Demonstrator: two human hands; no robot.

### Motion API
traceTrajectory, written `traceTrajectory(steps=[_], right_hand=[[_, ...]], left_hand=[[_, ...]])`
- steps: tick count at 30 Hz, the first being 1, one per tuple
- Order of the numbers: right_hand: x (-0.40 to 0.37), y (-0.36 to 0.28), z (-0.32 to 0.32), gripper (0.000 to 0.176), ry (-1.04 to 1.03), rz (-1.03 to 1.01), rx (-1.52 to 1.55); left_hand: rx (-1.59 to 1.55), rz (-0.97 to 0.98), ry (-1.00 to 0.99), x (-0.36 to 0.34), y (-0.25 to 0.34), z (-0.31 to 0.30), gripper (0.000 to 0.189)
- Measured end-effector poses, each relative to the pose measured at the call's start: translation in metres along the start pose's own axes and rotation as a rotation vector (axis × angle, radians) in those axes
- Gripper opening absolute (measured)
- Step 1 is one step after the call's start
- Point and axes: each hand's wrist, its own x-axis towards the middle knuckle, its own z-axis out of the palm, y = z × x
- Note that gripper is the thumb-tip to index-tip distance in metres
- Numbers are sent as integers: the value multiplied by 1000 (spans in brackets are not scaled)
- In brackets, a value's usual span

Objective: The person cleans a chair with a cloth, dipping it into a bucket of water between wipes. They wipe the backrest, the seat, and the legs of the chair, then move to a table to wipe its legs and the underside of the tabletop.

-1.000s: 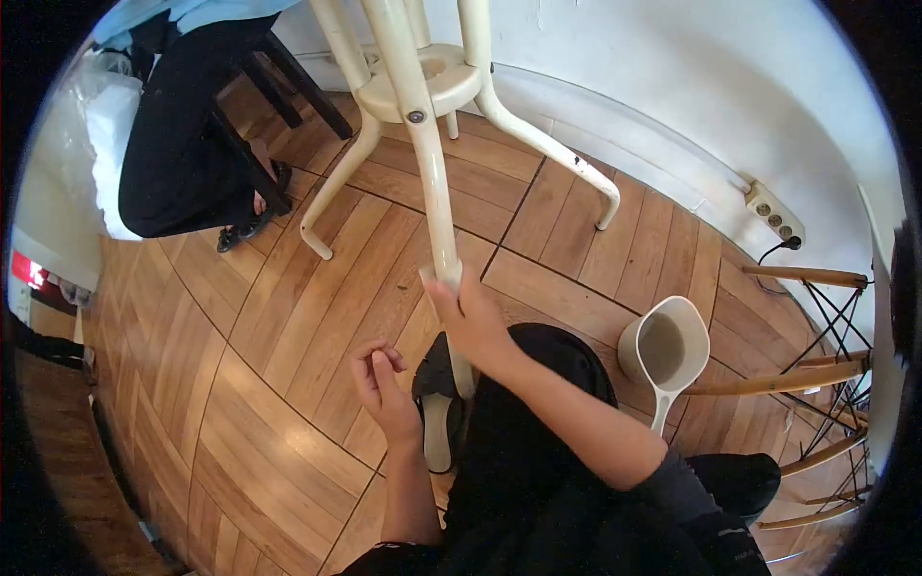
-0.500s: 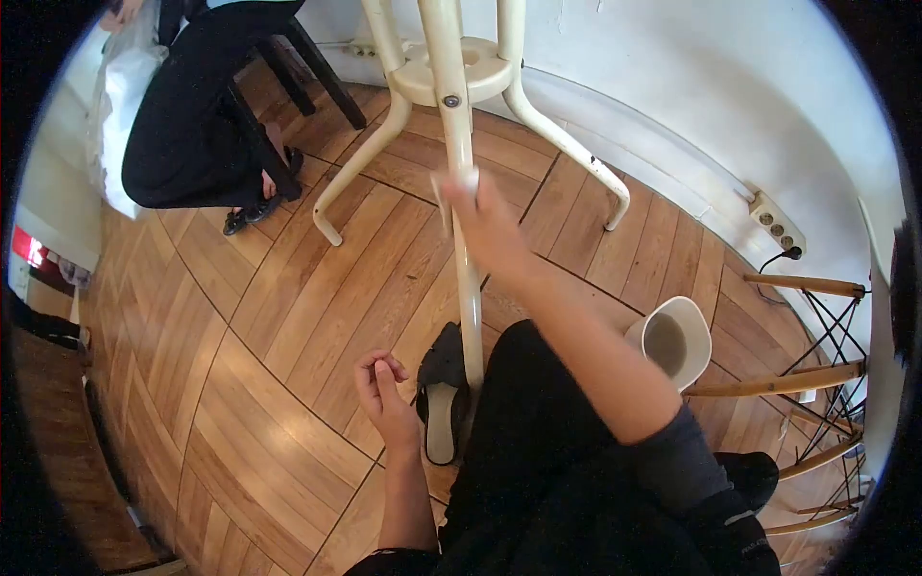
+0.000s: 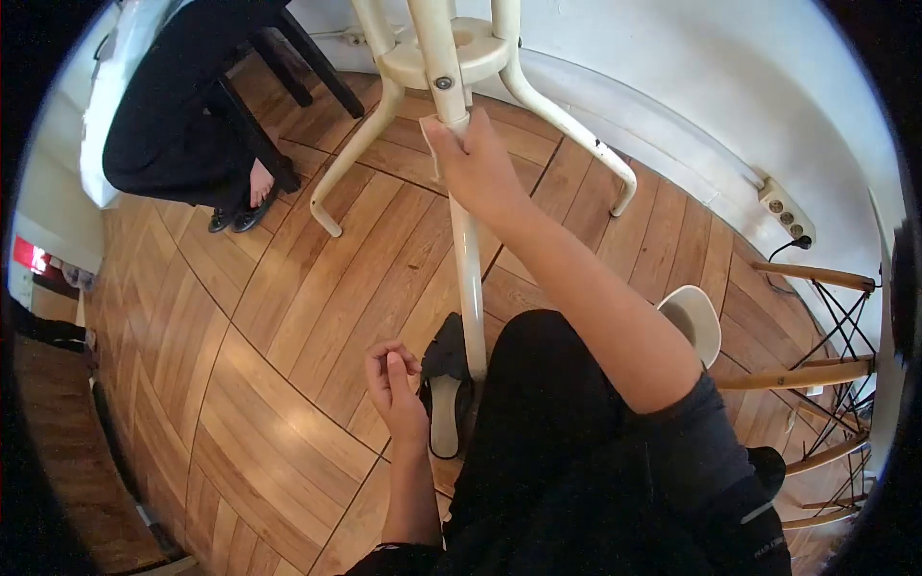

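Note:
A cream-painted stand (image 3: pixel 403 65) with curved tubular legs and a round hub rises at the top centre. My right hand (image 3: pixel 477 168) is closed round its front leg, just below the bolt, with a thin whitish cloth (image 3: pixel 431 144) pressed against the tube. Only the cloth's edge shows at the left of the fingers. My left hand (image 3: pixel 394 389) hovers over the floor beside my black slide sandal (image 3: pixel 443 384), its fingers loosely curled in and the thumb lying along them. Nothing shows in it. That leg of the stand reaches the floor next to the sandal.
To the right of my knee stands a whitish bucket (image 3: pixel 693 322), partly hidden by my forearm. Wooden chair legs (image 3: pixel 816 374) and a power strip (image 3: pixel 788 209) are by the wall. A seated person in black (image 3: pixel 182 125) is at the upper left.
My right hand has slid up the leg with the cloth, towards the hub. The left hand has hardly moved. My view has shifted slightly.

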Motion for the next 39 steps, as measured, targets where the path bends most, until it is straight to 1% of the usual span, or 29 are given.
traceTrajectory(steps=[2,3,5,7,9,11,12,14,15,17,19,21,22,24,25,26,27,28,30,32,33,35,36,38,39], right_hand=[[3,3,-3,34,-30,-149,108],[-1,7,-4,34,-35,-152,101],[-31,19,-2,33,-167,121,319],[-66,30,-4,35,-224,261,482],[-100,48,-8,36,-336,311,521],[-133,69,-4,34,-378,375,589],[-142,71,-3,34,-366,372,592],[-150,69,1,31,-278,307,448],[-143,66,1,34,-283,275,334],[-115,53,-3,38,-196,127,86],[-60,23,-6,40,-123,102,53],[-8,-6,-9,39,-157,132,203],[-3,-4,-5,39,-143,127,204],[4,1,-6,39,-106,-43,50],[-2,6,-7,38,-151,15,133],[-13,7,-6,38,-149,8,132],[-27,10,-3,37,-119,46,102],[-39,14,0,37,-87,80,68],[-69,31,3,36,-91,80,96],[-103,41,2,37,-89,107,-54],[-116,48,3,37,-80,102,-50],[-140,64,5,38,-34,-42,-318],[-150,65,1,38,-24,-50,-316],[-166,66,-8,35,-197,-29,-455],[-172,68,-10,35,-190,-48,-452]], left_hand=[[-21,-12,26,1,-4,-4,12],[-45,-20,52,2,-5,-3,12],[-36,-36,52,4,-2,2,12],[-26,-46,40,10,-1,8,12],[-27,-10,-4,13,-1,13,13],[-31,0,-27,15,-1,18,13],[-35,11,-38,16,-1,20,13],[-43,12,-49,16,0,22,13],[-48,11,-50,15,0,21,13],[-44,-1,-37,12,-1,20,13],[-32,-17,-22,5,-2,17,13],[-19,-36,-9,0,-1,13,13],[-20,-31,-23,-2,-1,10,13],[-10,-21,-37,-9,-5,7,13],[-19,-18,-42,-10,-7,10,13],[-2,-43,-49,-11,-8,12,13],[24,-69,-59,-12,-6,11,13],[27,-62,-66,-12,-5,14,13],[1,-29,-85,-16,-2,22,12],[-7,7,-100,-18,1,27,12],[-20,41,-112,-18,3,31,12],[-31,28,-127,-20,9,35,12],[-44,10,-135,-21,12,38,12],[-67,40,-154,-25,17,43,13],[-87,59,-166,-26,19,45,13]])
